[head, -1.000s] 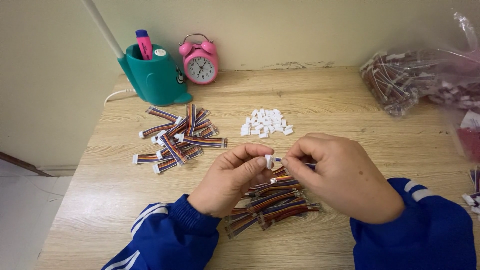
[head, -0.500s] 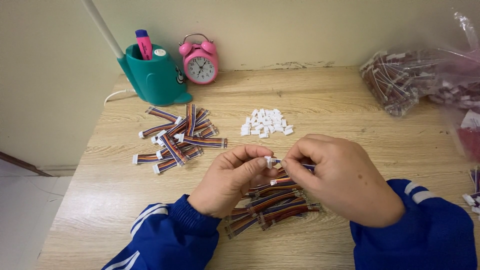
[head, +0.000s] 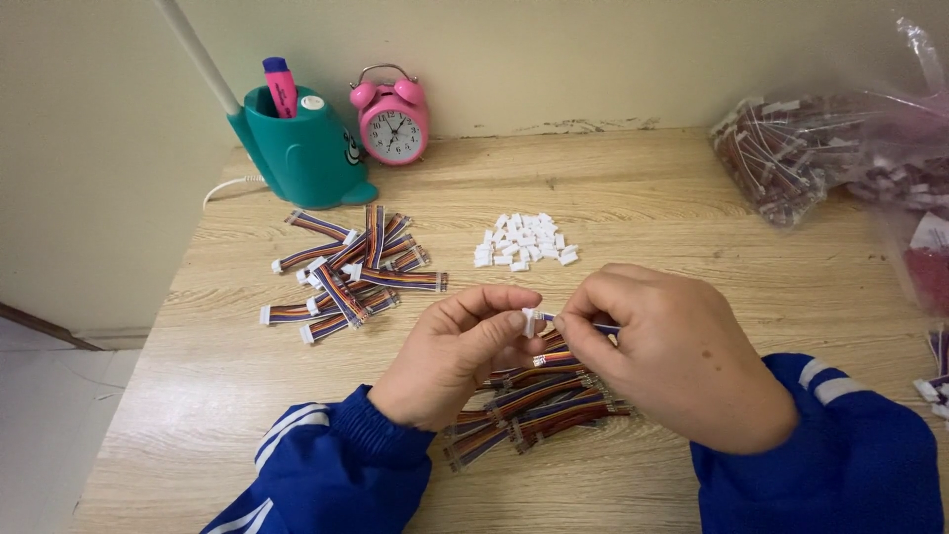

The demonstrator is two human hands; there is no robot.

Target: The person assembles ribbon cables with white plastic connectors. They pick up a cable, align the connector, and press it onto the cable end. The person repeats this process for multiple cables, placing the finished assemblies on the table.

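Together, the left hand point(head: 457, 354) and the right hand point(head: 672, 358) met above the wooden counter point(head: 643, 198). Their fingers point(head: 514, 321) were pinching a small white plastic connector point(head: 530, 320) with its thin multicoloured ribbon cable point(head: 593, 327), just over a pile of similar cables point(head: 539, 403).

Both forearms come up from the bottom edge, clad in blue sleeves with white stripes, and angle inward so the hands meet near the centre. The left hand point(head: 457, 354) sits at about seven o'clock from that meeting point, back of the hand upward, wrist bent slightly, its thumb and forefinger closed in a pinch with the fingertips point(head: 522, 307) aimed toward three o'clock. The right hand point(head: 672, 351) lies at about four o'clock, larger in view, knuckles up, fingers curled under, thumb and forefinger pinched and aimed toward nine o'clock. The two pinches almost touch, tip to tip.
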